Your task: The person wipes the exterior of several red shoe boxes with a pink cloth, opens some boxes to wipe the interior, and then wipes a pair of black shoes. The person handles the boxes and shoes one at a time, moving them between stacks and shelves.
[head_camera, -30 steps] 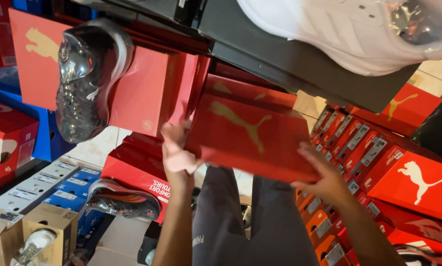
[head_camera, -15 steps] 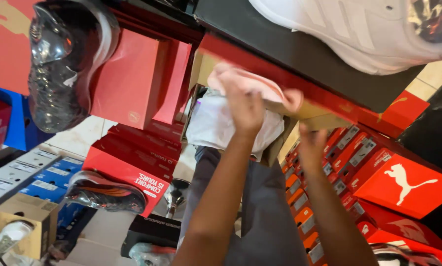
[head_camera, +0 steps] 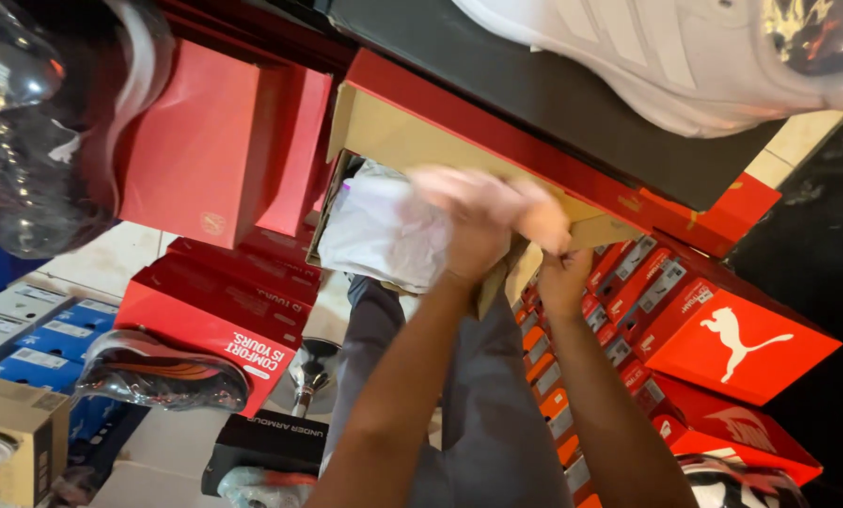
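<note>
left hand (head_camera: pixel 482 221): grip blurred, fingers curled into white wrapping paper (head_camera: pixel 384 230) inside open red shoebox (head_camera: pixel 421 141) | right hand (head_camera: pixel 562 273): grip clasps box's underside, steadying it | lid tipped back above.

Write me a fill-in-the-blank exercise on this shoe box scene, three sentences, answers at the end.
1. The open shoe box held up by the person has a lid that is ____ on the outside.
2. The left hand reaches into the box, where crumpled ____ wrapping paper lies.
3. The right hand holds the box from ____.

Missing words: red; white; below
</note>
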